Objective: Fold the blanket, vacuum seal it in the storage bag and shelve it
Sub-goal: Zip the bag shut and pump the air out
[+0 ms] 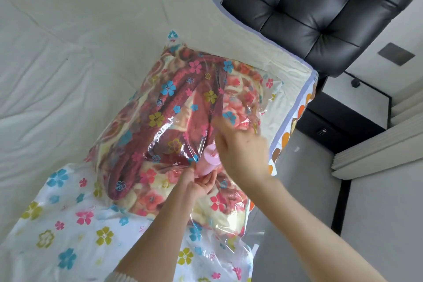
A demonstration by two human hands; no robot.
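Plainly, no readable writing shows on the storage bag [158,107], which lies on the bed [57,64] with the blanket [178,103] inside, its long axis running away toward the headboard [309,7]. His left hand [201,182] pinches the pink valve [209,162]; the right hand [240,144], blurred, hovers with fingers loosely spread.

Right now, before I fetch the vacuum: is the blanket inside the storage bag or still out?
Inside. The blanket shows through the storage bag film, flower prints lying over it.
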